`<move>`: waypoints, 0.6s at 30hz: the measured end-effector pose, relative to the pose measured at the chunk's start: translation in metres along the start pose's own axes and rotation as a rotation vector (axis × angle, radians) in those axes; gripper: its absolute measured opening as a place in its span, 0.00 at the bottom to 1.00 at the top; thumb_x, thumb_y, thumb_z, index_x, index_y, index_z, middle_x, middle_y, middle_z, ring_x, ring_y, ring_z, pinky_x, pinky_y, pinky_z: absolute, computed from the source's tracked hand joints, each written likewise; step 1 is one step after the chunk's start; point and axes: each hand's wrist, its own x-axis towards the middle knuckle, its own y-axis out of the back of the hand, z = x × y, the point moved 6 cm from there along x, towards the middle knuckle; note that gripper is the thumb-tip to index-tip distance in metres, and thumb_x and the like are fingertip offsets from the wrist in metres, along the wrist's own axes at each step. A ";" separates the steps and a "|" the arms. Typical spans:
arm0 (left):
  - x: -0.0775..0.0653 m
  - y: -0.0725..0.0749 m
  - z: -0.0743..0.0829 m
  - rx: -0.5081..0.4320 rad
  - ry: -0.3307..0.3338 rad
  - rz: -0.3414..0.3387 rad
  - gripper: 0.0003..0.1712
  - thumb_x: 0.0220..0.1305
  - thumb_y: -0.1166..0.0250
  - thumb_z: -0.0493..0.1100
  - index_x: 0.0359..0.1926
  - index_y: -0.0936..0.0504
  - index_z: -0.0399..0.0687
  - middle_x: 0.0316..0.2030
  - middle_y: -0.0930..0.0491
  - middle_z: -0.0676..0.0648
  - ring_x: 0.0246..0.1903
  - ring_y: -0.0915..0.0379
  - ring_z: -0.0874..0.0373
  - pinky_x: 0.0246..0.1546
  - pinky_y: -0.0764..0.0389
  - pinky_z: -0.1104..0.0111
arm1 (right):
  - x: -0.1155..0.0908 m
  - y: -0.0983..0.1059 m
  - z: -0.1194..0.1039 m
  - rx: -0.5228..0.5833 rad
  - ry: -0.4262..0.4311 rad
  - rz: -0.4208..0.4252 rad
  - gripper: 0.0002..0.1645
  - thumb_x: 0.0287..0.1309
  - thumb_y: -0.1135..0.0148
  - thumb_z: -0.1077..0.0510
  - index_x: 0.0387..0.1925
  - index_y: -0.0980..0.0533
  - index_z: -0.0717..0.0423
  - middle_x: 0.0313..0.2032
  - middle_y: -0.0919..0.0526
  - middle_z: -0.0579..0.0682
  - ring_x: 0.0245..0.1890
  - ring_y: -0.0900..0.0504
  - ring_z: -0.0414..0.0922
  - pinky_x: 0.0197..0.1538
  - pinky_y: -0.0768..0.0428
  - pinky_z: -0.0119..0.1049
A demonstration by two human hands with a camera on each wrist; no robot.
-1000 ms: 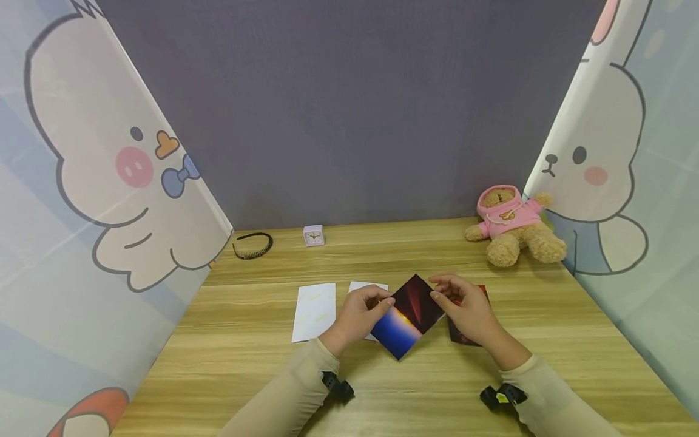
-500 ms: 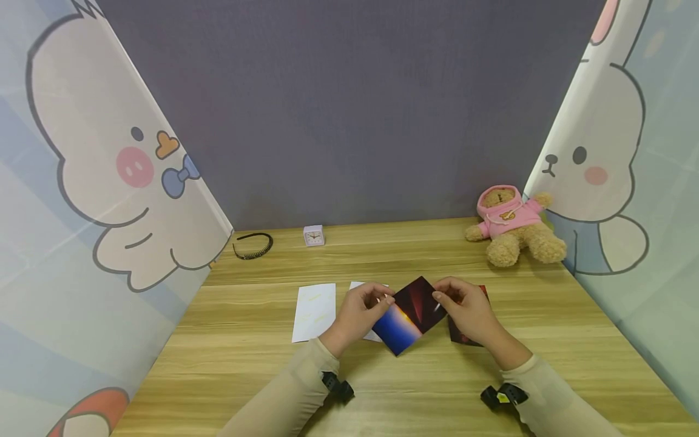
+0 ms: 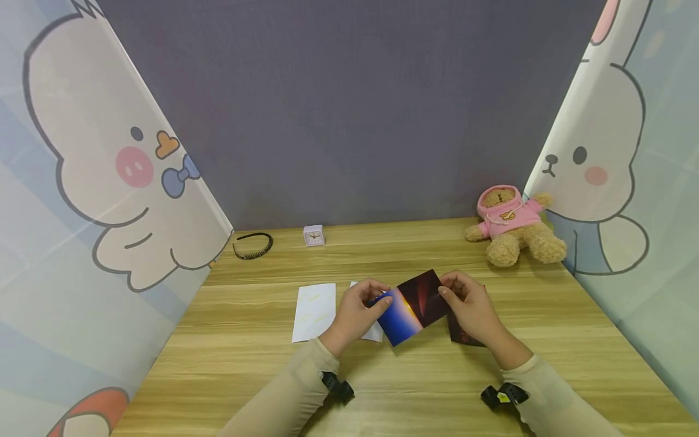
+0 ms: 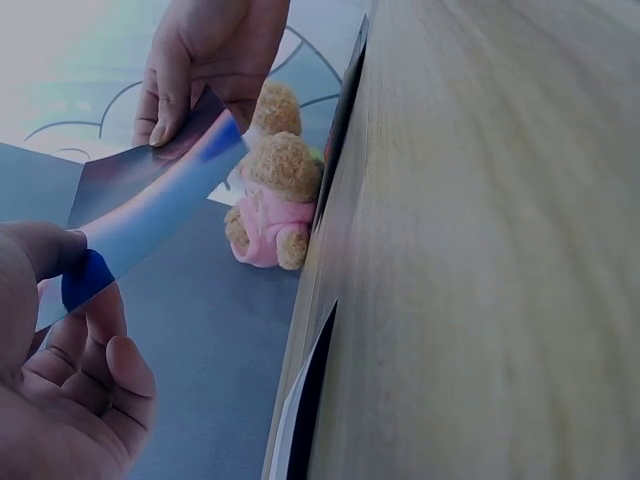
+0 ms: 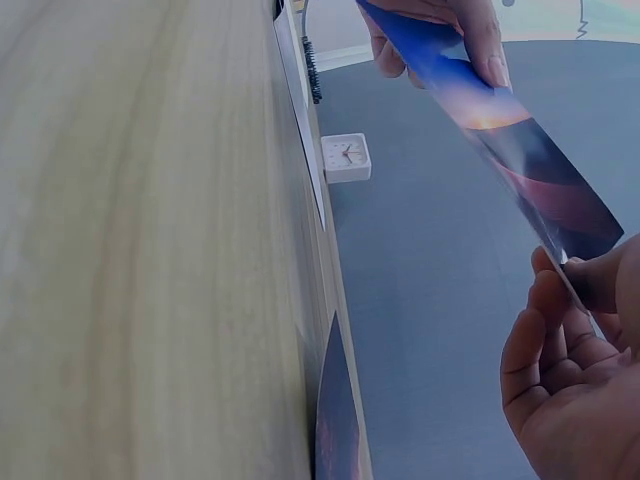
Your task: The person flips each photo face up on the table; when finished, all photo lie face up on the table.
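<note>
A glossy printed card [image 3: 409, 321], one half blue with an orange glow and the other dark red, is held tilted above the table. My left hand [image 3: 352, 312] pinches its blue end between thumb and fingers. At the dark red end, my right hand [image 3: 474, 311] pinches the edge, also seen in the right wrist view, where the card [image 5: 545, 180] stretches between both hands. Beneath the right hand lies a dark red card [image 3: 463, 332], partly hidden. A white sheet [image 3: 374, 332] is partly covered by the left hand and the held card.
Left of the hands lies another white sheet [image 3: 315, 312] with faint yellow marks. Along the back of the wooden table [image 3: 246, 364] are a black headband [image 3: 253, 256], a small white clock [image 3: 314, 235] and a teddy bear [image 3: 513, 221] in a pink hoodie.
The held card has turned so its dark red end sits higher and further right. My right hand's fingers have closed in on that end and moved slightly up; the left hand has hardly shifted.
</note>
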 end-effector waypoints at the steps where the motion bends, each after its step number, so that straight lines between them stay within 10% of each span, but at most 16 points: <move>1: 0.000 0.000 0.000 0.004 0.005 0.000 0.11 0.70 0.28 0.41 0.51 0.14 0.52 0.34 0.16 0.51 0.35 0.22 0.58 0.38 0.22 0.69 | 0.000 0.000 0.001 0.007 0.001 0.003 0.08 0.71 0.39 0.71 0.49 0.22 0.66 0.35 0.17 0.58 0.30 0.22 0.42 0.32 0.25 0.29; 18: 0.000 0.000 -0.003 -0.032 0.057 -0.009 0.16 0.69 0.27 0.42 0.55 0.19 0.48 0.34 0.13 0.48 0.26 0.25 0.61 0.27 0.25 0.72 | 0.002 0.005 -0.002 0.150 -0.029 0.065 0.08 0.73 0.39 0.69 0.48 0.26 0.71 0.38 0.18 0.62 0.37 0.20 0.37 0.39 0.22 0.25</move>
